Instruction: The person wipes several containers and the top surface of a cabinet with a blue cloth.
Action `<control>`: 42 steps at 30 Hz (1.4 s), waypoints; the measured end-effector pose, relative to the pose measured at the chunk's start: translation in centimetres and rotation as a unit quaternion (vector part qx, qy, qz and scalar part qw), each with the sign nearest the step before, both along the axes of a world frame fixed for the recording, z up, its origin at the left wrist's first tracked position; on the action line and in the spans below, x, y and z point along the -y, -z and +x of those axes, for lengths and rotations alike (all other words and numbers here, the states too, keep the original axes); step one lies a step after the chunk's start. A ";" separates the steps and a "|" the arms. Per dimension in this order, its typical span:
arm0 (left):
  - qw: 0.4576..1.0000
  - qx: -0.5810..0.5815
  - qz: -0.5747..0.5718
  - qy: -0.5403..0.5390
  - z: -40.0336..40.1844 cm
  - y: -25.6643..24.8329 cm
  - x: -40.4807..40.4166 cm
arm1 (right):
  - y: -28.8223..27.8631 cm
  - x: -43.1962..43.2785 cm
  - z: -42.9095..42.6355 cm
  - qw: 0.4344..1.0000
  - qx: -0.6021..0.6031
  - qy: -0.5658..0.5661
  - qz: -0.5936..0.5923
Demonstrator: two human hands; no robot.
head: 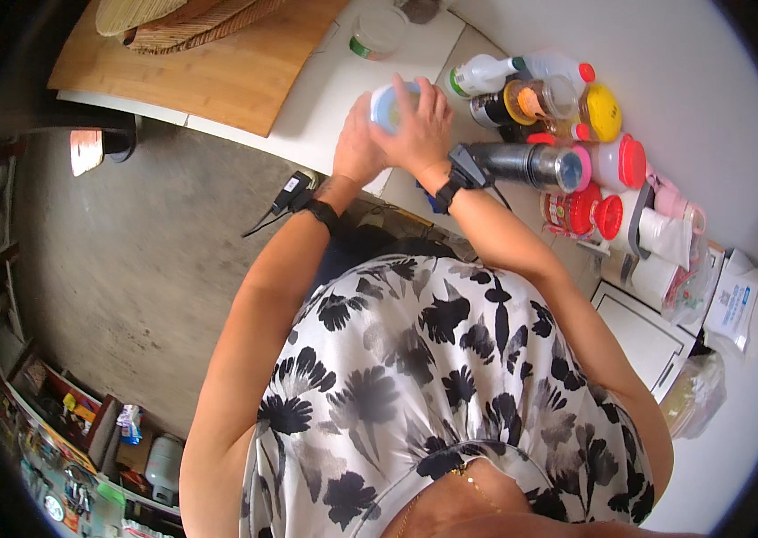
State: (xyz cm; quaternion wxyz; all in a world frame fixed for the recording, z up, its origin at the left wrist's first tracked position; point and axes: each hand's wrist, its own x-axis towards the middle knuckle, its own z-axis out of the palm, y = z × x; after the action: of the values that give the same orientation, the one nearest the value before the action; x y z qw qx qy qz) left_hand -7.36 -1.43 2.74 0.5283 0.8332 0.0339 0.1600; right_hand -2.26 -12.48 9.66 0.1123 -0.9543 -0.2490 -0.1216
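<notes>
A round container with a light-blue rim or lid (387, 116) is between my two hands above the white tabletop. My left hand (357, 144) holds its left side. My right hand (422, 128) lies over its top and right side, with the fingers bent and slightly blurred. The hands hide most of the container's body. Each wrist wears a black strap with a small device. Beyond the hands stands a clear jar (379, 33) with a green label. A dark metallic cylindrical flask (520, 161) is to the right of my right wrist.
A wooden board (217, 74) with woven straw items (197, 27) lies at the upper left. Along the wall at right are a white bottle with a green cap (483, 75), several jars, red-lidded containers (631, 161) and plastic bags. A gray gas cylinder (163, 464) stands at lower left.
</notes>
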 end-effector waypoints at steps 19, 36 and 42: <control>0.988 -0.083 0.107 0.080 0.7 -1.8 -1.9 | 7.1 11.5 -4.3 0.906 -0.280 0.172 0.266; 0.998 0.015 0.047 0.029 0.4 -0.3 -0.9 | -0.6 1.7 -2.8 0.981 -0.066 -0.127 0.129; 0.998 -0.006 0.066 0.012 0.5 -1.3 -0.3 | 1.6 1.9 4.2 0.993 0.006 -0.061 0.103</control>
State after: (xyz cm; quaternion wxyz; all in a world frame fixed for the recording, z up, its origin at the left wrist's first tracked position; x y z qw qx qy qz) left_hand -6.91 -1.16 4.04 0.4740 0.8674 0.0164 0.1502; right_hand 1.93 -14.40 8.09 0.2155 -0.9201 -0.2934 -0.1449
